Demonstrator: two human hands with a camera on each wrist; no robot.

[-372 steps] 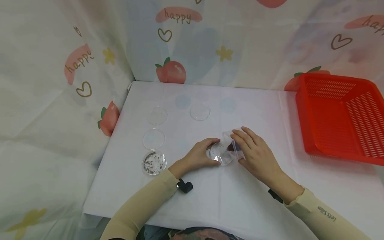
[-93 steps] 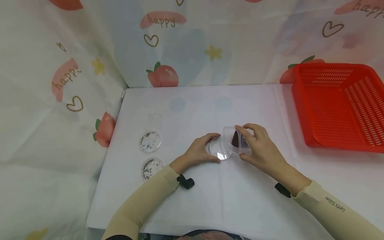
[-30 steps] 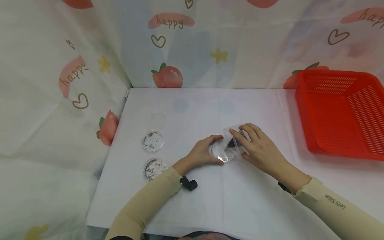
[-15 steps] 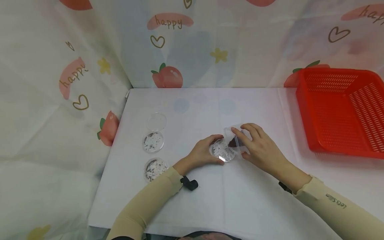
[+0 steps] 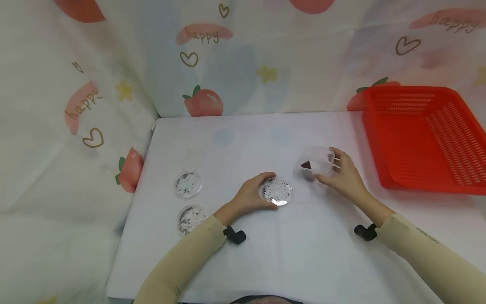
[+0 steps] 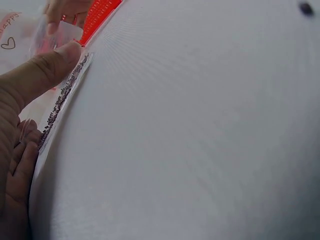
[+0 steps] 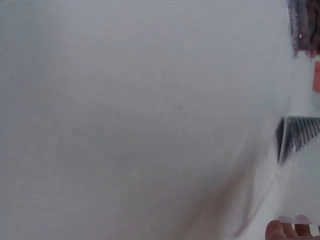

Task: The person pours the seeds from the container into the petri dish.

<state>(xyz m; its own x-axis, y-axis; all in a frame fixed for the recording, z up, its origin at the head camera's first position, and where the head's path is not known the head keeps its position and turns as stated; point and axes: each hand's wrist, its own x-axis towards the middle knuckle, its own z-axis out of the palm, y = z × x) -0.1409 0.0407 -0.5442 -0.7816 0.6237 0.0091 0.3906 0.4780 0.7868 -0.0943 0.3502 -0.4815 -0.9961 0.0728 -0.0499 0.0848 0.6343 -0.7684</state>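
My left hand (image 5: 252, 196) holds a clear petri dish (image 5: 278, 191) on the table by its edge, thumb on the near side and fingers on the far side. Dark specks lie scattered over the dish; in the left wrist view they form a dark line along the dish (image 6: 62, 95), seen edge-on beside the thumb. To its right, my right hand (image 5: 343, 175) grips a clear plastic box (image 5: 320, 158) by its right end, apart from the dish. Dark brown granules (image 5: 306, 164) are gathered in the box's left corner. The right wrist view catches only fingertips (image 7: 290, 230) and part of the box.
Two more speckled petri dishes, one farther back (image 5: 188, 184) and one nearer (image 5: 191, 219), sit at the left, the nearer partly behind my sleeve. Behind them lies a clear round dish (image 5: 192, 159) without visible specks. A red plastic basket (image 5: 410, 147) stands at the right.
Specks have fallen into the held dish, which looked bare a second ago. The box has moved right, off the dish. Since the oldest frame, another left dish has gained specks.
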